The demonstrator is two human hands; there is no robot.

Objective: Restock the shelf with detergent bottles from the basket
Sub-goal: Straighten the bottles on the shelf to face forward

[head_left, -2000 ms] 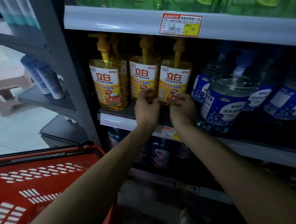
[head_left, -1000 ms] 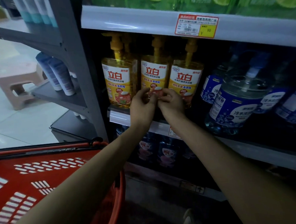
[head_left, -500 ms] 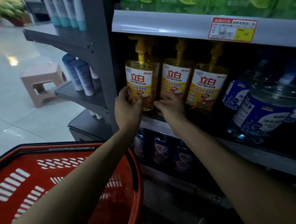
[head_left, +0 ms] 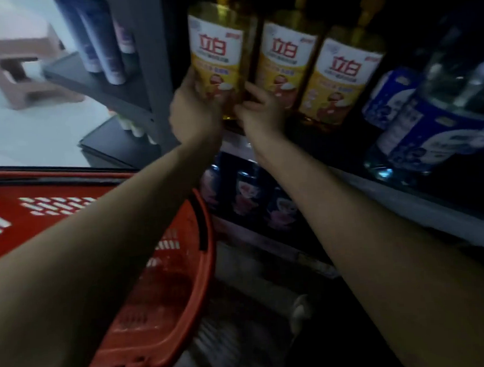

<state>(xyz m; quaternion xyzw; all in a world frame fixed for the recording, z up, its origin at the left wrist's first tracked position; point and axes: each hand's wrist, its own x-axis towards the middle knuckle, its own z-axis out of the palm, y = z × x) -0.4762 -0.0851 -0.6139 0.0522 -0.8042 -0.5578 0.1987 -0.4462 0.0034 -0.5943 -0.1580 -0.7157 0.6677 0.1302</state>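
- The left hand [head_left: 195, 112] grasps the yellow bottle [head_left: 217, 52] low on its left side. The palm lies against the wall and the thumb runs up the front edge of the label.
- The right hand [head_left: 262, 112] holds the same bottle low on its right side. Its fingers [head_left: 248, 91] curl into the narrow gap between this bottle and the next one.
- Both hands are clenched round the bottle's lower part; the picture is blurred, so single fingertips cannot be told.
- The yellow bottle stands at the left end of the shelf [head_left: 390, 195], just beside the grey upright post [head_left: 150, 62].
- Its long axis runs upright, neck upward, and the white label faces the person. The pump top is cut off by the frame edge.
- The hands hide its base, so it cannot be told whether it rests on the shelf.
- Two more yellow bottles [head_left: 285, 60] stand upright in a row just to its right, then blue bottles [head_left: 434, 122].
- The red basket [head_left: 183, 270] sits low on the left, under the left forearm.
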